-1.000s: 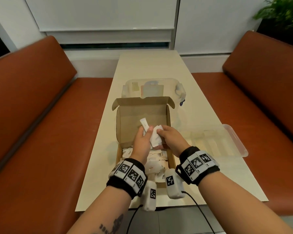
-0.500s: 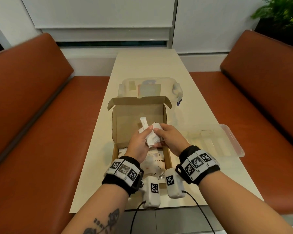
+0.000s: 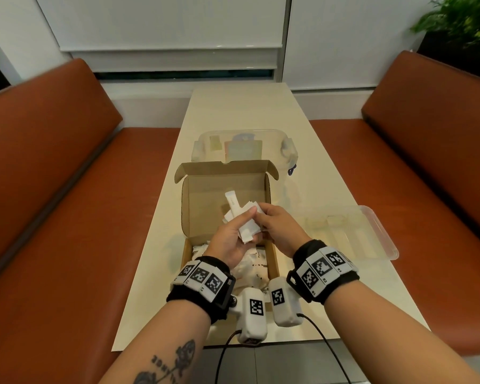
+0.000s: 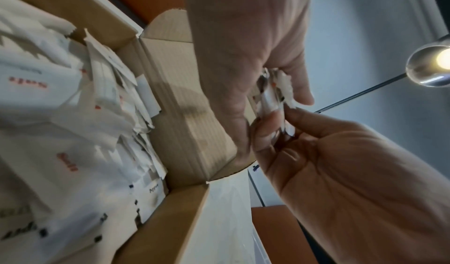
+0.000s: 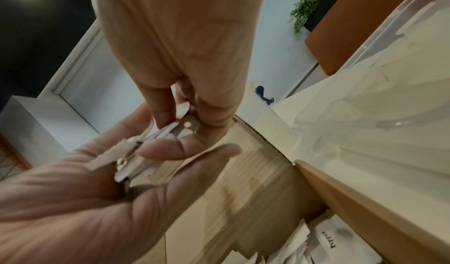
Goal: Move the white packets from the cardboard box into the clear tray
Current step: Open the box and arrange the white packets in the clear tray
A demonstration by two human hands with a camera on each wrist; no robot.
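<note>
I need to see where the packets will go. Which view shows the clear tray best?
The head view: the whole clear tray lies on the table, right of the cardboard box. The right wrist view shows only a close, cropped part of it. In the left wrist view I cannot make it out.

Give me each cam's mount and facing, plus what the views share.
Head: on the head, looking forward and down at the table; both forearms and hands show.
Left wrist: along the left hand toward the cardboard box; right hand shows too.
Right wrist: along the right hand toward the clear tray; left hand shows too.
All three share the held packets.
</note>
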